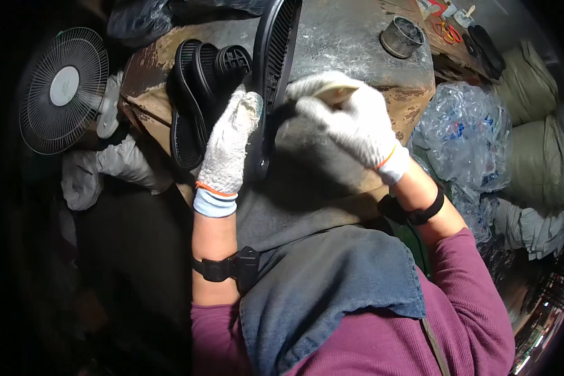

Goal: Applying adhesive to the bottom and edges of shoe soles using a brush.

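Note:
A long black shoe sole (266, 69) stands tilted on its edge over the near side of the table, its ribbed inner face toward the right. My left hand (227, 145), in a white knit glove, is closed on the sole's left side near the lower end. To the right of the sole is my right hand (358, 116), gloved too, with fingers curled in and their tips close to the sole. Whatever those fingers hold, if anything, cannot be made out. Several more black soles (205, 78) stand bunched together left of my left hand.
The worn metal-topped table (344, 44) carries a dark round tin (402, 37) at the right. Red-handled scissors (447, 32) lie farther back. A fan (64, 86) stands at the left. Clear plastic bags (460, 131) and green sacks (539, 156) crowd the right side.

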The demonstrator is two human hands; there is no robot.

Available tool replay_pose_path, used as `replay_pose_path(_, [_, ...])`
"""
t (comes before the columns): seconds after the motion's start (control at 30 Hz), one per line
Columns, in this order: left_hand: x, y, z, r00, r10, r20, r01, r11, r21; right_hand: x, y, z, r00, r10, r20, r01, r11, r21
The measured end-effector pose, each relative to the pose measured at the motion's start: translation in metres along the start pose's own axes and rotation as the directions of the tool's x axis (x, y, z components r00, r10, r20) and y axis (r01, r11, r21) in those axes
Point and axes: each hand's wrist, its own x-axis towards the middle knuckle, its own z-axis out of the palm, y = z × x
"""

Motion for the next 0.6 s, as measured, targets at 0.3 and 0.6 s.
replay_pose_path(0.3, [-0.080, 0.026, -0.014, 0.888, -0.428, 0.170, 0.434, 0.654, -0.619, 0.072, 0.033, -0.006, 0.936, -0.282, -0.211, 0.214, 0.931, -0.296])
replay_pose_path(0.6, [-0.362, 0.026, -0.090, 0.595, -0.269, -0.757, -0.458, 0.661, -0.595, 0.079, 0.005, -0.047, 0.909, -0.327, -0.261, 0.292, 0.943, -0.162])
